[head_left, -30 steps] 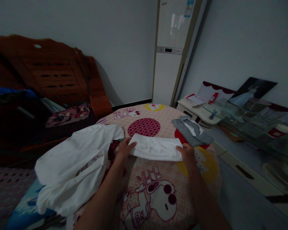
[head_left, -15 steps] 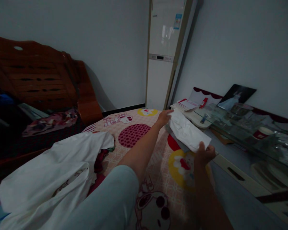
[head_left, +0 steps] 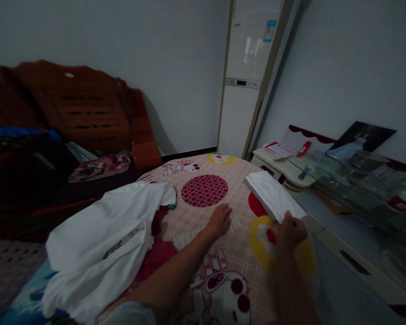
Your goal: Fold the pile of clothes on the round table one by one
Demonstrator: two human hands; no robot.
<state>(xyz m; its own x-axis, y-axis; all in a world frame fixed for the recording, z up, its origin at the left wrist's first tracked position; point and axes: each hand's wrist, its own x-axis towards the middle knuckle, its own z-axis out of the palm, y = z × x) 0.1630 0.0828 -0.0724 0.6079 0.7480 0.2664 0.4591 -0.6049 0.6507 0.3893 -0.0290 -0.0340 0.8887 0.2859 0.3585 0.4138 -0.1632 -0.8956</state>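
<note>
A folded white cloth [head_left: 274, 193], perhaps a garment, lies near the right edge of the table on what looks like a grey folded layer. My right hand [head_left: 292, 231] pinches its near corner, thumb on top. Over the middle of the table, apart from the cloth, my left hand [head_left: 219, 221] has its fingers loosely stretched and holds nothing. To its left, a loose white shirt [head_left: 104, 239] with dark lettering lies crumpled on a pile of clothes. Dark red fabric [head_left: 157, 259] sticks out from under it.
The round table's patterned tablecloth [head_left: 235, 189] lies under everything. On the right stands a white cabinet with a glass shelf [head_left: 338, 180], papers [head_left: 280, 150] and a photo [head_left: 362, 141]. A wooden bench [head_left: 88, 115] is at left; a tall air conditioner [head_left: 240, 113] stands in the corner.
The white cloth has come down from between both hands onto the table. My left hand has let go of its far end and moved back left; the right keeps its corner. The view turned left.
</note>
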